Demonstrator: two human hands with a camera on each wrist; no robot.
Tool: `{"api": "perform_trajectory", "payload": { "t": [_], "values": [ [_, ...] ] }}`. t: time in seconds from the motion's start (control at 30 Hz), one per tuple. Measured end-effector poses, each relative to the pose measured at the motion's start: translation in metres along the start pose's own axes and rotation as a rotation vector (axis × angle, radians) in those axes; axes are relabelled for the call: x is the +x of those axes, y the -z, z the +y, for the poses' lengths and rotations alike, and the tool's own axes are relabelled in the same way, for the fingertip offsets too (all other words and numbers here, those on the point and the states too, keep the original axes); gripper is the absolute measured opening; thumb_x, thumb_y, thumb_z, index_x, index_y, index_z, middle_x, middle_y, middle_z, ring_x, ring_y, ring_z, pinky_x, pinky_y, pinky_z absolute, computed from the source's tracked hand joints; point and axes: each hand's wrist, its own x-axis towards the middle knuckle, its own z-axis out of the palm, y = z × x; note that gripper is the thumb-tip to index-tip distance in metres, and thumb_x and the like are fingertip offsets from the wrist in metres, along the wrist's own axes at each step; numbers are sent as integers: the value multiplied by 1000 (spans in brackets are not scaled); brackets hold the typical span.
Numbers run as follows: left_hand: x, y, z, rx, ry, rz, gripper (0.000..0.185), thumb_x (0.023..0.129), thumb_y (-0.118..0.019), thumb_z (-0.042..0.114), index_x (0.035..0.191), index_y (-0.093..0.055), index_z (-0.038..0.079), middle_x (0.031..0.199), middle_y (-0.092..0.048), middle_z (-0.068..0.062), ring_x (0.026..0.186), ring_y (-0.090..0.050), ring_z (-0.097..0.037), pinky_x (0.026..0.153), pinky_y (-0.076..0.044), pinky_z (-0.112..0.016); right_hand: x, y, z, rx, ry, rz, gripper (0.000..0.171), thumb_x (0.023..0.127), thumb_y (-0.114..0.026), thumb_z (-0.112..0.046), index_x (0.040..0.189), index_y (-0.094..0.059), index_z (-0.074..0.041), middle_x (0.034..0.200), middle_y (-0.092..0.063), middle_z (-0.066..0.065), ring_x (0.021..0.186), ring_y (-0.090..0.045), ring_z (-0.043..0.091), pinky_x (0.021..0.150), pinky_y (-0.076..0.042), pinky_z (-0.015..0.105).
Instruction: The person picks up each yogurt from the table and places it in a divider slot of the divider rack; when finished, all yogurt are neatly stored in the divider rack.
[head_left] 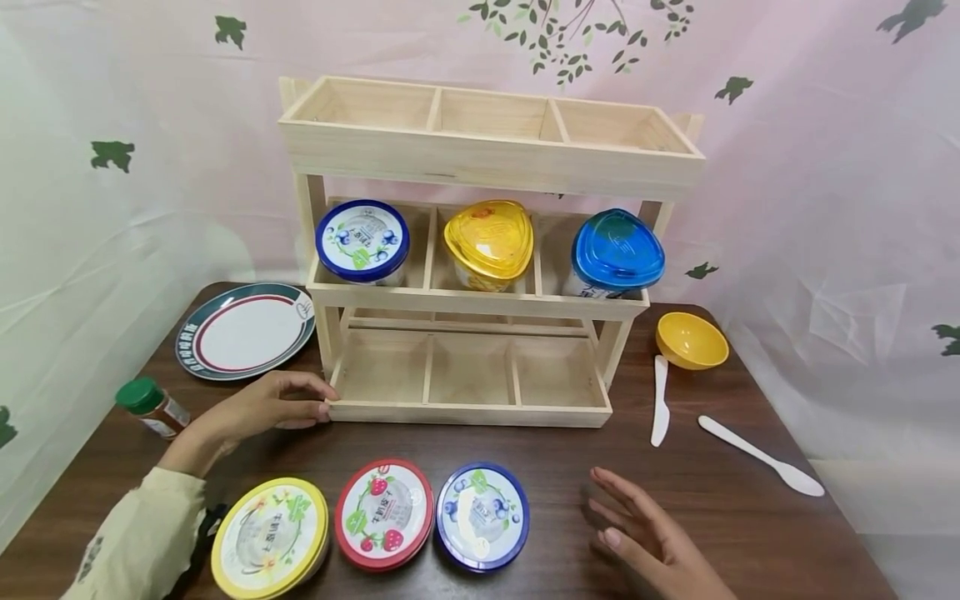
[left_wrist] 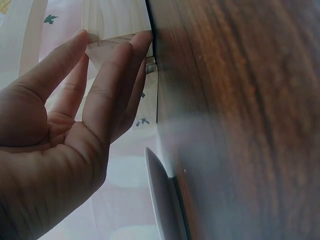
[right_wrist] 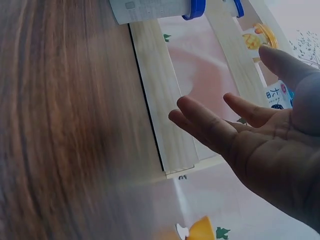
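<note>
A three-tier wooden rack (head_left: 472, 414) stands on the table. My left hand (head_left: 273, 404) holds the left front corner of its lowest tray, thumb and fingertips against the wood; the left wrist view shows the hand (left_wrist: 95, 95) at that corner. My right hand (head_left: 652, 542) hovers over the table at the lower right, fingers spread and holding nothing. Between the hands sit three round tubs: a yellow-lidded tub (head_left: 270, 537), a red-lidded tub (head_left: 384, 514) and a blue-lidded tub (head_left: 482, 517). The middle tier carries another blue-lidded tub (head_left: 362, 240), a yellow rounded-triangular tub (head_left: 489, 242) and a blue rounded-triangular tub (head_left: 618, 250).
Left of the rack lie a green-rimmed plate (head_left: 247, 332) and a green-capped bottle (head_left: 153, 407). On the right are a yellow bowl (head_left: 692, 340), a white knife (head_left: 660, 404) and a white spoon (head_left: 761, 456). A printed curtain (head_left: 825, 208) hangs close behind the table.
</note>
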Motion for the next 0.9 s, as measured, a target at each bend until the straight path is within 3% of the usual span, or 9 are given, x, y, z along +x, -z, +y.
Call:
{"api": "perform_trajectory", "payload": {
  "t": [0.07,0.33,0.63,0.9],
  "values": [
    [0,-1,0,-12,4,-2,29,108,-69,9,133,-68,-5,124,-66,-14,106,-70,-18,92,-63,-35,1,-2,-2,-4,-30,2,64,116,-51,-9,169,-19,5,171,-15,40,143,-57,13,104,-58,37],
    [-1,-1,0,-52,6,-17,29,109,-67,8,133,-66,-7,127,-64,-17,110,-72,-23,94,-63,-40,6,-17,-5,19,-68,-39,68,114,-55,-11,170,-17,5,172,-12,39,150,-38,58,106,-57,37],
    [0,0,-1,-45,-10,-23,29,109,-67,9,133,-66,-8,128,-63,-17,109,-72,-22,93,-63,-39,17,-41,-8,50,-125,-90,74,112,-63,-16,171,-21,-2,176,-6,33,153,-26,63,109,-55,40],
    [1,0,-2,-48,-14,-20,29,109,-67,8,133,-66,-8,127,-63,-17,109,-72,-22,93,-64,-39,23,-61,-13,128,-72,-124,76,108,-68,-10,170,-26,-2,178,3,28,156,-17,63,111,-52,35]
  ]
}}
